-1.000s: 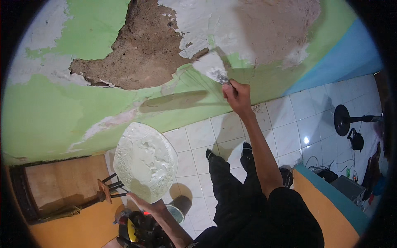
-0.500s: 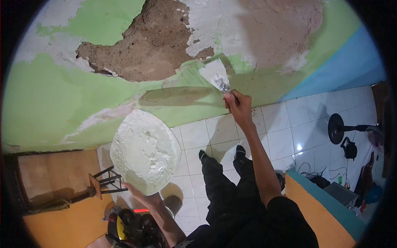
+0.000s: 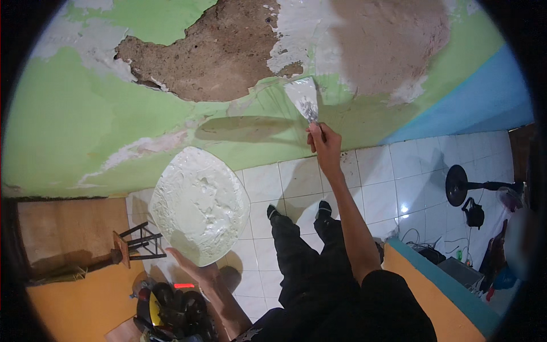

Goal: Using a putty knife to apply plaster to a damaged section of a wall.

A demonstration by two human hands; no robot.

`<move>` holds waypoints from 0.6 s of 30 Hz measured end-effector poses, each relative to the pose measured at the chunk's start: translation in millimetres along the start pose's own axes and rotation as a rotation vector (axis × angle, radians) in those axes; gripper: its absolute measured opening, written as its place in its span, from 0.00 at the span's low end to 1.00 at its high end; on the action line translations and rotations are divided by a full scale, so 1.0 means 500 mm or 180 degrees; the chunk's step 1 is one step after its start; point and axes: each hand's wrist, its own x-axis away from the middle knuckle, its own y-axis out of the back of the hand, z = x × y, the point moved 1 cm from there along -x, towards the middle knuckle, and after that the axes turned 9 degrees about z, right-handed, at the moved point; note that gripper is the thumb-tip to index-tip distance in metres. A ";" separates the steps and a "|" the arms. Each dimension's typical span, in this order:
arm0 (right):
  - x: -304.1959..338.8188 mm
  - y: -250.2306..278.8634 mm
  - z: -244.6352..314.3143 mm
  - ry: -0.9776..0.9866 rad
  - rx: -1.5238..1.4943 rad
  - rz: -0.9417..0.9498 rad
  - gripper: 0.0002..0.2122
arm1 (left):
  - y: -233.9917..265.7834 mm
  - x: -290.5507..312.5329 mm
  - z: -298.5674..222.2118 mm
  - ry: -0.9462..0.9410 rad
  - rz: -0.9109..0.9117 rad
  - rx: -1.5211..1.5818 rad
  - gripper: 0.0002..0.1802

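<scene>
Scraper is held at the wall, right hand closed around its handle: likely light, stiff, best gripped there. Tray of white paste is supported near-edge by left hand, finger closure hidden; probably weighty, slippery.

Putty is lying on a tray, left of a putty knife. A stool is standing farther left, a fan far right.
</scene>
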 end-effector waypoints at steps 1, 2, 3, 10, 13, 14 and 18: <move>0.017 -0.011 0.004 0.0034 0.0258 -0.0137 0.15 | 0.003 0.002 -0.006 0.0015 -0.0023 0.0050 0.39; 0.034 -0.022 0.009 0.0069 0.0520 -0.0277 0.14 | 0.001 0.002 -0.011 0.0012 -0.0044 0.0060 0.39; 0.051 -0.032 0.015 0.0068 0.0529 -0.0255 0.14 | -0.005 0.000 -0.015 0.0012 -0.0095 -0.0014 0.39; 0.161 -0.089 0.188 0.0043 -0.0163 0.0827 0.17 | 0.020 -0.024 -0.025 0.0066 -0.0176 -0.0077 0.40; 0.172 -0.075 0.209 -0.0066 -0.0148 0.0918 0.16 | 0.000 -0.018 -0.030 0.0151 -0.0317 0.0009 0.40; 0.171 -0.064 0.210 0.0379 0.0463 0.0807 0.14 | -0.002 -0.016 -0.027 0.0082 -0.0300 -0.0060 0.40; 0.163 -0.067 0.178 0.1116 0.1570 0.0230 0.14 | 0.019 -0.036 -0.011 0.0145 -0.0263 -0.0014 0.41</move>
